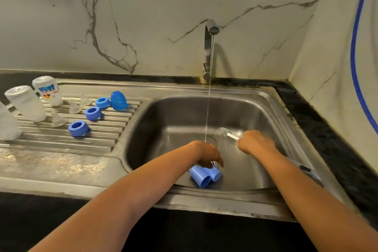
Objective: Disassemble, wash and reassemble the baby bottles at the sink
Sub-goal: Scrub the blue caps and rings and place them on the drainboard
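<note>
Two blue bottle caps (201, 177) lie on their sides at the near wall of the steel sink (272, 108). My left hand (208, 154) reaches down onto them, fingers curled over their tops; whether it grips them I cannot tell. My right hand (255, 143) is closed around the white handle of a small bottle brush (226, 132), bristle head pointing back-left. A thin stream of water falls from the tap (209, 47) onto my left wrist. On the drainboard (61, 141) stand upturned clear bottles (26, 103), clear teats (58, 119), three blue rings (78, 128) and one blue cap (118, 100).
A marble wall rises behind the sink and on the right. A blue hose (356, 47) hangs along the right wall. Black counter (327, 129) borders the sink at the back, right and front. A grey object (308, 172) lies on the sink's right rim behind my right forearm.
</note>
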Demonstrator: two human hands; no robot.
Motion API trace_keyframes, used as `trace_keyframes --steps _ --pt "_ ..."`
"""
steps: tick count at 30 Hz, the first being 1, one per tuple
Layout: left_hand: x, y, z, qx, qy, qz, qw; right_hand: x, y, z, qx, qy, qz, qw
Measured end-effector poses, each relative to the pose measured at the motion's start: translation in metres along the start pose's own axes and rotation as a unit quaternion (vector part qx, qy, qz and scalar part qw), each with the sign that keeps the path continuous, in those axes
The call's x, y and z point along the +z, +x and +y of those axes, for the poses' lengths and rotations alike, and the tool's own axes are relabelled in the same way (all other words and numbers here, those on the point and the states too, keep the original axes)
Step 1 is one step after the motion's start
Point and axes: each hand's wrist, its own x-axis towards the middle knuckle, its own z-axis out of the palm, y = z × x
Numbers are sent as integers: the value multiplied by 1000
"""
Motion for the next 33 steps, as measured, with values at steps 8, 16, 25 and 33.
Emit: trace_keyframes --steps 8,16,25,33 --pt "1 2 3 -22 -96 -7 995 -3 1 1 6 5 11 1000" --pt "-38 -13 -56 -265 -403 347 805 -18 -3 1 24 -25 95 995" --pt "-83 -19 -45 -239 -660 463 542 -38 -17 10 9 26 198 980" --pt "-75 -26 -22 -251 -600 513 561 -47 -37 0 -99 86 264 956"
